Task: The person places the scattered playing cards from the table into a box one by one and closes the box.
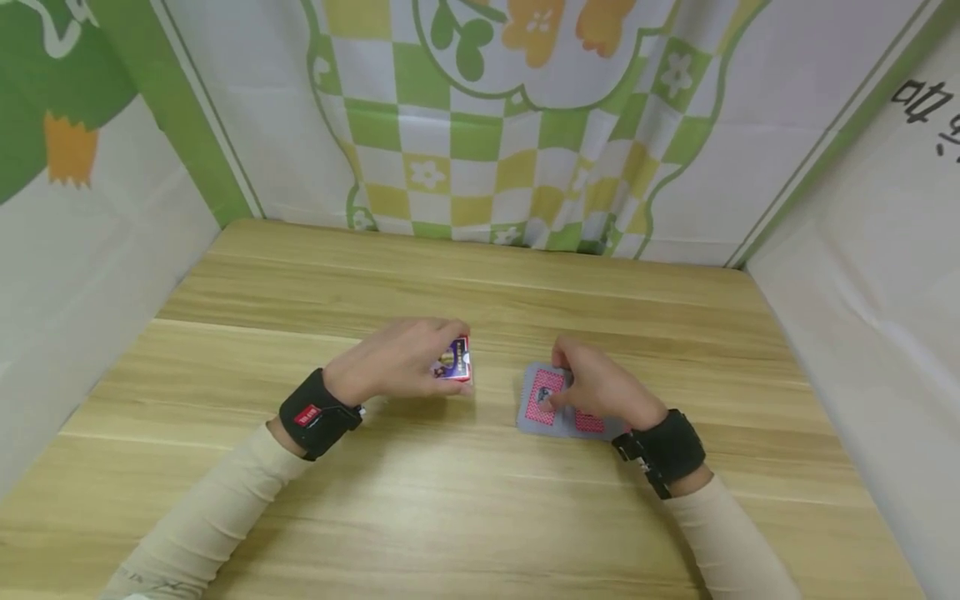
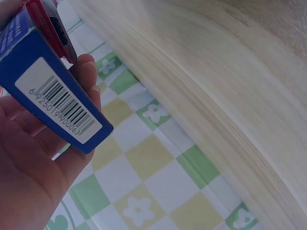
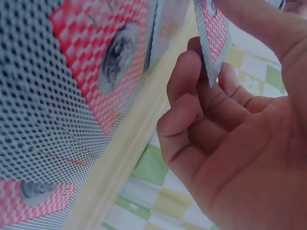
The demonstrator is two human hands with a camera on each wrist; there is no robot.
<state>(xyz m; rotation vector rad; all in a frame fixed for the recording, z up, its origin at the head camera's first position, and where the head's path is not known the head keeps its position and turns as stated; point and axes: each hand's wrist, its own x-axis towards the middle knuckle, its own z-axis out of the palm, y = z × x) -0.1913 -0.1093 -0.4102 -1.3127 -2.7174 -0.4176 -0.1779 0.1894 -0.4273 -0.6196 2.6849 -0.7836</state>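
Observation:
My left hand (image 1: 401, 358) holds a small playing card box (image 1: 453, 360) between thumb and fingers, over the middle of the table. In the left wrist view, the blue side of the box (image 2: 53, 86) shows a white barcode label, and one end is red. To the right, my right hand (image 1: 607, 387) pinches a playing card (image 3: 216, 40) between thumb and fingers. Cards with red patterned backs and grey borders (image 1: 588, 422) lie by this hand, partly covered by it. The right wrist view shows card backs (image 3: 81, 62) close up; how many there are I cannot tell.
The wooden table (image 1: 480, 517) extends on all sides of the hands. Behind it hangs a green, yellow and white checked cloth (image 1: 472, 133). White cloth walls flank the table at left and right. Each wrist wears a black strap (image 1: 318, 414).

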